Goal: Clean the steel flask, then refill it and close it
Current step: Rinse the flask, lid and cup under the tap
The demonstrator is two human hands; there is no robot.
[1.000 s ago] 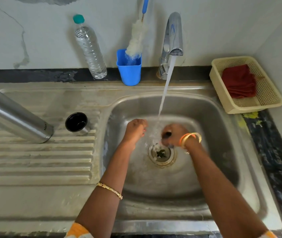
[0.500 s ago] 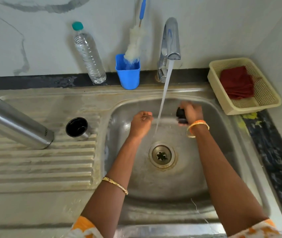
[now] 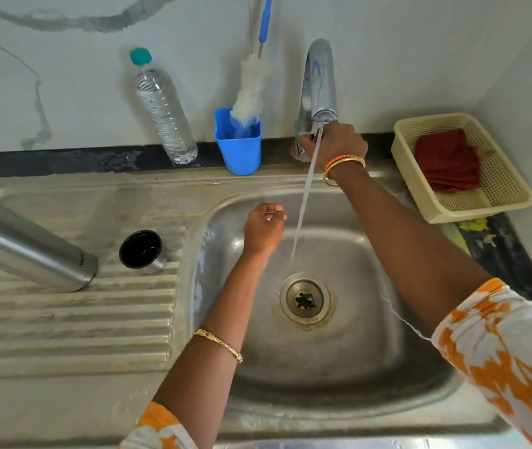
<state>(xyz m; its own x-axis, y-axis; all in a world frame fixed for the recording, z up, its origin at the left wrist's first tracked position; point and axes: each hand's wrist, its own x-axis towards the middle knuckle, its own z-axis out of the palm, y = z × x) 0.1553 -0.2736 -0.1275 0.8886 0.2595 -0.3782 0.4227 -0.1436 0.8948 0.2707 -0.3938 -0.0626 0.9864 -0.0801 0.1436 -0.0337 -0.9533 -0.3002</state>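
Pale marbled wall (image 3: 63, 92) w/ grey veins behind; second plain wall (image 3: 530, 92) at right, forming corner. Dark stone counter strip (image 3: 63, 163) along wall base, running down right side too. Steel sink unit (image 3: 420, 367) w/ ribbed drainboard (image 3: 73, 322) at left, round drain (image 3: 305, 299) mid-basin. Even, soft daylight; surfaces wet, stained.

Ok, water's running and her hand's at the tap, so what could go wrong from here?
1. The steel flask lies on its side on the ribbed drainboard; a nudge might roll it.
2. The right hand grips the tap base; whether it also holds a small part is hidden, and a dropped piece could land near the open drain.
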